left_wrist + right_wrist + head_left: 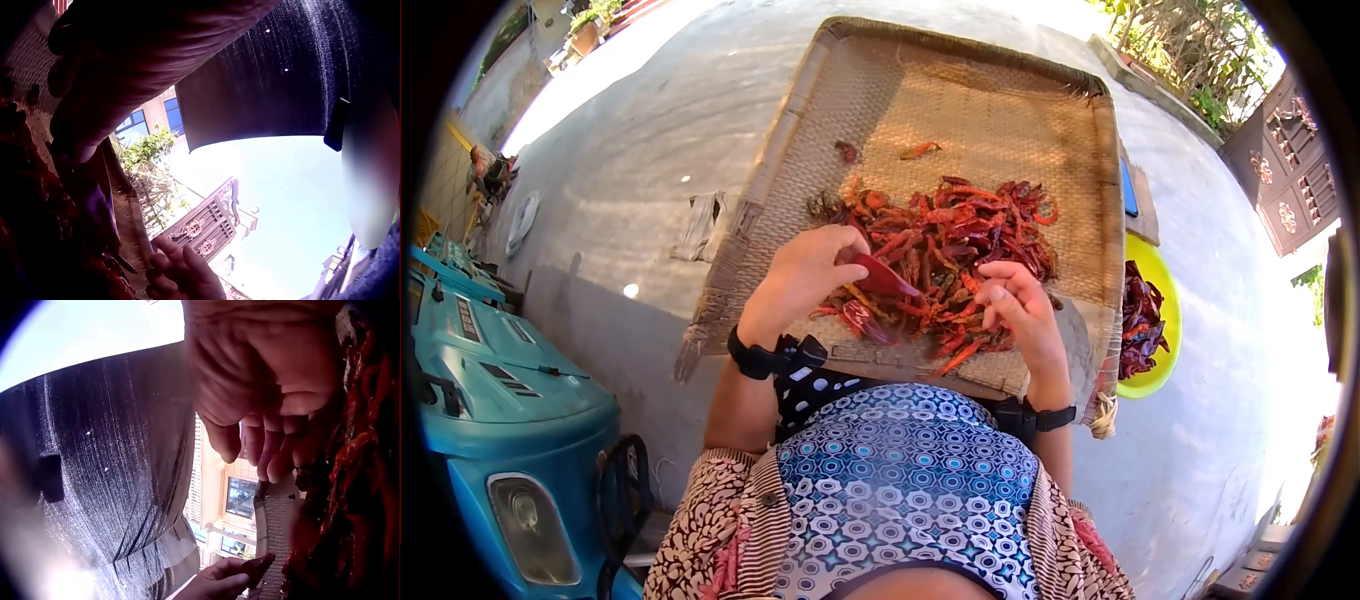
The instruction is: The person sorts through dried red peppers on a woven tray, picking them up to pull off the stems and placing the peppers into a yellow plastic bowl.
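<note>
Your left hand (805,280) pinches a red chili (885,277) by one end over the woven tray (990,110), probably keeping its length visible; your right hand (1022,308), half-curled, looks empty. Chili pile (970,225) fills tray's near half, rim likely containing it; yellow basin (1157,268) right of tray.

Right hand (265,381) beside red chillies (365,469)

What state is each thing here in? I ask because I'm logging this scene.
Left hand: pinching one pepper.
Held red pepper: raised above the heap.
Right hand: loosely bent fingers, nothing visibly held.
Pepper heap: wrinkled, piled loosely.
Woven tray: partly shaded, bearing the heap.
Yellow-green basin: holding dark red peppers.
Patterned jacket: worn open in front.
Headlamp: looks unlit.
</note>
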Action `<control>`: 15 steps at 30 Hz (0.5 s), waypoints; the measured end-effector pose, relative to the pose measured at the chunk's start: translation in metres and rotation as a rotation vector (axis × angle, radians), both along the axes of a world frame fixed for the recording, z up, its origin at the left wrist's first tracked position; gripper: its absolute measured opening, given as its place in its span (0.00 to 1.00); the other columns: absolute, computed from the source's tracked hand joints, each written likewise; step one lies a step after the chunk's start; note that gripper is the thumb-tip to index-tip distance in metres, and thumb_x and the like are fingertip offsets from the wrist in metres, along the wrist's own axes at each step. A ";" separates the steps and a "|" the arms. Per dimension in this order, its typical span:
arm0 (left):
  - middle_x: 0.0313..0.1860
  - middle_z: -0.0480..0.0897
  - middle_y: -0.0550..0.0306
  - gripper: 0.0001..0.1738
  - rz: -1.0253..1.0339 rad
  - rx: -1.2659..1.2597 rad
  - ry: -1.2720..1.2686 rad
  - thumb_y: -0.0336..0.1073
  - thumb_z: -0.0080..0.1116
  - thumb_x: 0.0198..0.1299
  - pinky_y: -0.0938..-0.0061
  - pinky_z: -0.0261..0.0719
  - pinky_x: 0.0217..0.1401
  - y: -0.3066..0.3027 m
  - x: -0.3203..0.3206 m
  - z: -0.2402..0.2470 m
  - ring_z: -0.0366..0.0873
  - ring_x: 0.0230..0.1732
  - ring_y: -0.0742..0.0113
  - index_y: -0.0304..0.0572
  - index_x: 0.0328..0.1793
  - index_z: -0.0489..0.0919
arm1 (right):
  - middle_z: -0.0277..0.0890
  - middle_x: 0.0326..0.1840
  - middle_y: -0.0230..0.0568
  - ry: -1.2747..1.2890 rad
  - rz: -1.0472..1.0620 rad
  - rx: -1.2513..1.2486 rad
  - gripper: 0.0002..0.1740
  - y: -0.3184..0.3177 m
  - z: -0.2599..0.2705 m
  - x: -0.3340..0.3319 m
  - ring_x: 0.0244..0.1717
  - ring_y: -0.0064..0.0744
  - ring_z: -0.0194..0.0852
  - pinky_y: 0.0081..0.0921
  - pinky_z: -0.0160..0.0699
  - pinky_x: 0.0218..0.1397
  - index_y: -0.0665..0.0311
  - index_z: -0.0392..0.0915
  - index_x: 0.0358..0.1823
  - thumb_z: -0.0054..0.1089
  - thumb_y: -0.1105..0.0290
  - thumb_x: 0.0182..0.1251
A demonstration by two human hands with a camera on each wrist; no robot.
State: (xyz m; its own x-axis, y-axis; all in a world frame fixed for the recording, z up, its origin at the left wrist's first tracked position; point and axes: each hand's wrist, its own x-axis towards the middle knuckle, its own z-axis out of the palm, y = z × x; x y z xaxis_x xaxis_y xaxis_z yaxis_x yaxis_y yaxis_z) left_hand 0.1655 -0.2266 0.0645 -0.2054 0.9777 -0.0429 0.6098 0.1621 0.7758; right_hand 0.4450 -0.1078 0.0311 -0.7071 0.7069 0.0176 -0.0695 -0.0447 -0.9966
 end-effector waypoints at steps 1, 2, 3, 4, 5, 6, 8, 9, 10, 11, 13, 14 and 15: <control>0.34 0.81 0.61 0.09 -0.024 0.002 -0.089 0.28 0.66 0.58 0.75 0.75 0.38 0.001 0.007 0.001 0.78 0.35 0.73 0.39 0.45 0.81 | 0.77 0.35 0.30 -0.099 0.057 0.062 0.19 -0.003 0.001 -0.003 0.31 0.15 0.71 0.17 0.71 0.35 0.65 0.73 0.60 0.58 0.62 0.74; 0.34 0.82 0.62 0.09 -0.049 0.005 -0.179 0.29 0.65 0.59 0.77 0.75 0.37 0.003 0.014 0.002 0.77 0.35 0.75 0.37 0.45 0.81 | 0.76 0.33 0.30 -0.199 0.113 0.124 0.21 -0.009 0.003 -0.007 0.30 0.15 0.70 0.18 0.70 0.34 0.66 0.73 0.60 0.59 0.61 0.73; 0.33 0.82 0.62 0.08 -0.066 -0.013 -0.223 0.28 0.64 0.61 0.79 0.75 0.39 0.006 0.020 0.000 0.77 0.35 0.77 0.36 0.45 0.81 | 0.73 0.30 0.30 -0.267 0.122 0.258 0.19 -0.011 0.004 -0.012 0.29 0.17 0.67 0.20 0.69 0.32 0.66 0.75 0.57 0.59 0.61 0.73; 0.33 0.82 0.62 0.08 -0.067 0.002 -0.241 0.28 0.64 0.61 0.79 0.75 0.39 0.008 0.026 -0.002 0.77 0.35 0.77 0.36 0.45 0.81 | 0.72 0.29 0.30 -0.260 0.120 0.274 0.17 -0.013 0.002 -0.014 0.28 0.17 0.67 0.20 0.68 0.32 0.66 0.76 0.55 0.59 0.61 0.73; 0.34 0.82 0.62 0.08 -0.069 0.017 -0.259 0.29 0.64 0.61 0.79 0.75 0.39 0.009 0.032 -0.003 0.77 0.35 0.77 0.36 0.45 0.81 | 0.72 0.29 0.30 -0.254 0.117 0.289 0.16 -0.014 -0.002 -0.017 0.28 0.18 0.66 0.21 0.68 0.32 0.66 0.77 0.53 0.60 0.62 0.73; 0.34 0.82 0.62 0.08 -0.069 0.032 -0.278 0.29 0.64 0.61 0.79 0.76 0.39 0.011 0.034 -0.005 0.77 0.36 0.77 0.36 0.46 0.81 | 0.71 0.28 0.30 -0.248 0.115 0.305 0.15 -0.016 -0.004 -0.018 0.28 0.18 0.66 0.21 0.68 0.31 0.66 0.77 0.52 0.60 0.62 0.73; 0.35 0.82 0.62 0.10 -0.071 0.049 -0.331 0.31 0.64 0.62 0.78 0.76 0.40 0.013 0.033 -0.014 0.77 0.37 0.77 0.37 0.49 0.81 | 0.70 0.27 0.28 -0.295 0.056 0.156 0.12 -0.019 0.003 -0.015 0.27 0.16 0.67 0.18 0.68 0.31 0.65 0.79 0.47 0.57 0.62 0.75; 0.35 0.82 0.62 0.11 -0.049 0.049 -0.343 0.31 0.64 0.62 0.78 0.76 0.40 0.014 0.032 -0.013 0.76 0.37 0.77 0.37 0.49 0.81 | 0.70 0.27 0.27 -0.313 0.022 0.108 0.12 -0.017 0.004 -0.012 0.27 0.15 0.67 0.17 0.68 0.31 0.65 0.79 0.47 0.56 0.63 0.75; 0.35 0.82 0.62 0.12 -0.028 0.048 -0.356 0.32 0.65 0.62 0.78 0.76 0.41 0.014 0.031 -0.011 0.76 0.37 0.77 0.38 0.50 0.81 | 0.71 0.27 0.27 -0.330 -0.012 0.059 0.12 -0.015 0.004 -0.009 0.26 0.15 0.67 0.16 0.68 0.30 0.64 0.79 0.47 0.55 0.63 0.76; 0.36 0.82 0.61 0.14 0.016 0.015 -0.230 0.34 0.66 0.61 0.76 0.76 0.42 0.014 0.024 -0.008 0.76 0.37 0.74 0.39 0.52 0.81 | 0.70 0.26 0.26 -0.305 -0.062 0.046 0.13 -0.008 -0.004 -0.004 0.23 0.13 0.65 0.14 0.67 0.28 0.64 0.79 0.47 0.53 0.62 0.77; 0.40 0.77 0.58 0.15 0.087 0.066 0.028 0.33 0.66 0.60 0.71 0.76 0.46 0.016 0.006 -0.024 0.75 0.41 0.67 0.39 0.52 0.80 | 0.70 0.25 0.26 -0.180 -0.196 0.019 0.15 0.003 -0.008 0.010 0.22 0.14 0.64 0.14 0.65 0.26 0.66 0.78 0.48 0.51 0.61 0.78; 0.42 0.75 0.57 0.17 0.114 0.032 0.129 0.33 0.66 0.59 0.69 0.76 0.47 0.015 0.000 -0.029 0.76 0.44 0.65 0.39 0.53 0.79 | 0.69 0.25 0.26 -0.116 -0.263 0.005 0.16 0.009 -0.010 0.017 0.21 0.14 0.63 0.15 0.64 0.26 0.66 0.78 0.49 0.51 0.60 0.78; 0.43 0.74 0.56 0.17 0.129 0.026 0.173 0.33 0.66 0.59 0.68 0.76 0.48 0.014 -0.003 -0.034 0.76 0.44 0.63 0.40 0.54 0.79 | 0.68 0.24 0.26 -0.038 -0.374 -0.031 0.17 0.016 -0.013 0.024 0.20 0.15 0.62 0.14 0.63 0.25 0.67 0.78 0.49 0.50 0.59 0.79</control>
State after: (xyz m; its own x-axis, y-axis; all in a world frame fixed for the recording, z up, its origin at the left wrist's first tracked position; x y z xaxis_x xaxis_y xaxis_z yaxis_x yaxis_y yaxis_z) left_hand 0.1627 -0.2123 0.0307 -0.3313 0.9431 0.0290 0.7098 0.2289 0.6662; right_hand 0.4690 -0.0920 0.0185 -0.3995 0.9163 -0.0295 -0.0498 -0.0538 -0.9973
